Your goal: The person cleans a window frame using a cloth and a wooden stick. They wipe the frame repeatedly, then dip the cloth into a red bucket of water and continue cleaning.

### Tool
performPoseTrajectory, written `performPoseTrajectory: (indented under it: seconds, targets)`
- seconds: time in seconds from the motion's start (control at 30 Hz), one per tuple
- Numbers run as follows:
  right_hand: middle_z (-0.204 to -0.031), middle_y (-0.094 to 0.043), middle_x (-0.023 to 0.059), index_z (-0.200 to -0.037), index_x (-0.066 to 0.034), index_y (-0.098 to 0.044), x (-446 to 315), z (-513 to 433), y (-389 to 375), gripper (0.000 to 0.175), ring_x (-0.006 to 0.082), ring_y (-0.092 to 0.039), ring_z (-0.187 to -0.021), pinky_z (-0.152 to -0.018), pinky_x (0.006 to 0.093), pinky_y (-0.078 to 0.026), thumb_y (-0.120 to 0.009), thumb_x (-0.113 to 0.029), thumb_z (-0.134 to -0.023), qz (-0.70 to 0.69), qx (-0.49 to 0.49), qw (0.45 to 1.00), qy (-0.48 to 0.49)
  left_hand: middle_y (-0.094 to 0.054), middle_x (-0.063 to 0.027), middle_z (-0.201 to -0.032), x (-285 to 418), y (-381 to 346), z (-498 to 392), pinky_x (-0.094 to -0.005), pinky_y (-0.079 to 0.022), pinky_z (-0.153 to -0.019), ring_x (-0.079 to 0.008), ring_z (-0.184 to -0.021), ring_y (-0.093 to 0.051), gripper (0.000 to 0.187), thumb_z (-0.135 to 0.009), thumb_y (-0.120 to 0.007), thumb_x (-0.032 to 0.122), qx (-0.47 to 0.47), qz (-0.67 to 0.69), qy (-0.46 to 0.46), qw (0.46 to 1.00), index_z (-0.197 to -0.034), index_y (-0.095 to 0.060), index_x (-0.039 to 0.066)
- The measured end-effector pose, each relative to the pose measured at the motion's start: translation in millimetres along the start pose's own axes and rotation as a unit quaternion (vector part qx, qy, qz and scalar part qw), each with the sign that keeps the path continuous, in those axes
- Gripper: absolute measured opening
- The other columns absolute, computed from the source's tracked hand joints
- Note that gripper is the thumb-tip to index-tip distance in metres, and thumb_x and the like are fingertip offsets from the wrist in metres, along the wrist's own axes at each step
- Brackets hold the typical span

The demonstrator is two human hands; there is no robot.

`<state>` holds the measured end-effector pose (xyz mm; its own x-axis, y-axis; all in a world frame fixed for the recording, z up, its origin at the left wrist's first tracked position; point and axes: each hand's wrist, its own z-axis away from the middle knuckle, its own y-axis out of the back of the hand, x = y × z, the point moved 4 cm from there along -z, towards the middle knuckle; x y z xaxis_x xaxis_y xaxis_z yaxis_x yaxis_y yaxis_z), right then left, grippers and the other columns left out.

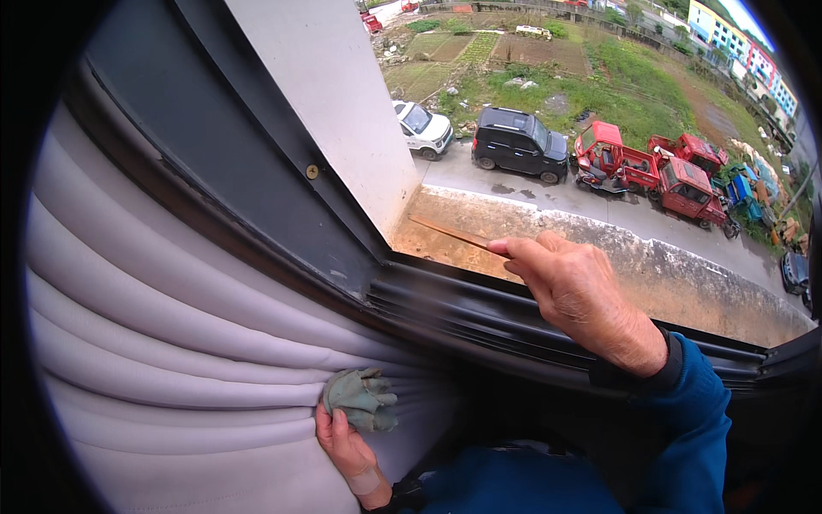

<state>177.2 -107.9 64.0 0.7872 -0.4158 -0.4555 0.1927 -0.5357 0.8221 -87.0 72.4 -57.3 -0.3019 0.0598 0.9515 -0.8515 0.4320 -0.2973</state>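
Observation:
My right hand (575, 292) reaches out over the black window track (462, 308) and pinches a thin wooden stick (453, 232). The stick points left along the stained outer ledge (603, 257), its far tip close to the white wall reveal (347, 109); I cannot tell whether the tip touches the ledge. Lower down, inside the room, my left hand (347, 443) grips a crumpled grey-green cloth (361, 399). Hand and cloth are in front of the pale pleated curtain (192, 379).
A dark window frame (257, 173) with a brass-coloured screw (312, 171) runs along the left. Far below, a white car (424, 128), a black car (520, 144) and red cargo tricycles (616, 157) stand on a road beside garden plots (539, 54).

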Motion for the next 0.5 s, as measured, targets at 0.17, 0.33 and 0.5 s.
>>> performPoseTrajectory:
  seconds: [0.17, 0.33, 0.5]
  targets:
    - [-0.071, -0.056, 0.0121, -0.109, -0.0087, -0.063, 36, 71, 70, 0.023, 0.0283, -0.056, -0.064, -0.057, 0.0356, -0.044, -0.059, -0.008, -0.086, -0.013, 0.112, 0.991, -0.071, -0.055, -0.0172, -0.114, -3, -9, -2, -0.0349, -0.043, -0.091, -0.0254, -0.104, -0.055, 0.040, -0.093, -0.047, 0.026, -0.015, 0.004, 0.023, 1.000, -0.118, -0.048, -0.006]
    - [-0.073, -0.057, 0.0076, -0.109, 0.0005, -0.063, 62, 158, 102, 0.025, 0.0136, -0.050, -0.062, -0.057, 0.0259, -0.042, -0.060, -0.002, -0.085, -0.065, 0.165, 0.961, -0.214, -0.056, -0.0140, -0.109, 15, -41, -2, -0.0338, -0.042, -0.089, -0.0225, -0.100, -0.053, 0.035, -0.093, -0.048, 0.027, -0.045, 0.030, -0.017, 0.998, -0.110, -0.051, -0.003]
    - [-0.073, -0.051, -0.0004, -0.114, 0.0035, -0.061, 88, 217, 110, 0.026, 0.0049, -0.044, -0.062, -0.053, 0.0195, -0.035, -0.056, -0.003, -0.089, -0.135, 0.228, 0.919, -0.291, -0.056, -0.0123, -0.109, 49, -78, -5, -0.0342, -0.039, -0.092, -0.0206, -0.103, -0.051, 0.029, -0.094, -0.048, 0.023, -0.046, 0.051, -0.174, 0.982, -0.110, -0.052, -0.002]
